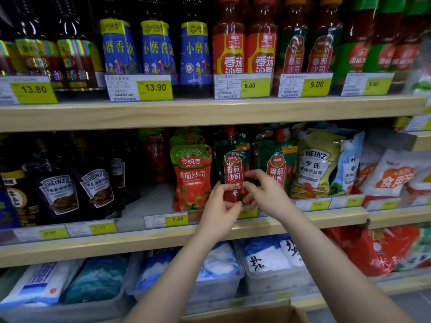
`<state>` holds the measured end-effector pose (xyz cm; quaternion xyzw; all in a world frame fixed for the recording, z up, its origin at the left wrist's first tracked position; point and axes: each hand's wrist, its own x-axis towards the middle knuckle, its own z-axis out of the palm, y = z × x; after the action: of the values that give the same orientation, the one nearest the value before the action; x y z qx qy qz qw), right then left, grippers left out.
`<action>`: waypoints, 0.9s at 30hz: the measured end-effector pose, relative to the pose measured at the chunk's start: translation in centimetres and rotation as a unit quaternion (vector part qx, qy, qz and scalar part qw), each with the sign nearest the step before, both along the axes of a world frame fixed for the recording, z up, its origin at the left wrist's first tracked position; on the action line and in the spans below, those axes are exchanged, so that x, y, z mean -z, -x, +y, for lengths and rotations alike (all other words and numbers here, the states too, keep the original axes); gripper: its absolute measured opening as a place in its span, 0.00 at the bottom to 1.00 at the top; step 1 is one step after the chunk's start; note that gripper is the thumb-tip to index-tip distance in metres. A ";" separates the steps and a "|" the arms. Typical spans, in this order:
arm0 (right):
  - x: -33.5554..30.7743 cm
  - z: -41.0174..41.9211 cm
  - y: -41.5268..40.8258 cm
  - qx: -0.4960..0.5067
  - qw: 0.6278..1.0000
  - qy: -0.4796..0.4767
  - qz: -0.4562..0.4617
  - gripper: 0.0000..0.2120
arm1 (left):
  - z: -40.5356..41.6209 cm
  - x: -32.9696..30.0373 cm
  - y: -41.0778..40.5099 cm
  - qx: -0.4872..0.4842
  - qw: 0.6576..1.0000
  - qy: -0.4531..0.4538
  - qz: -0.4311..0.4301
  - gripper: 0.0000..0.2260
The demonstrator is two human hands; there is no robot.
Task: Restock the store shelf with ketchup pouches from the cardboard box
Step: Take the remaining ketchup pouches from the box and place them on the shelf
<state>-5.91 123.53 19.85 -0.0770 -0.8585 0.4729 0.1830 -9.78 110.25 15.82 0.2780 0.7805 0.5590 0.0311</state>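
While both hands pinch the green ketchup pouch (233,169) at its lower edge, left hand (220,207) and right hand (265,194) stand it upright on the middle shelf (326,217), between red pouch (192,176) and matching pouch (277,164). Placing step; next likely release, reach cardboard box (256,313).
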 end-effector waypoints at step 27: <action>3.9 -3.7 -6.8 -0.067 0.997 -0.017 0.025 0.06 | -9.4 4.2 -3.8 0.042 0.998 -0.012 0.040 0.14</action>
<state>0.85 119.81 15.95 -0.0044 -0.8649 0.4709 0.1740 -6.01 100.85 11.61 0.3325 0.7621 0.5553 0.0200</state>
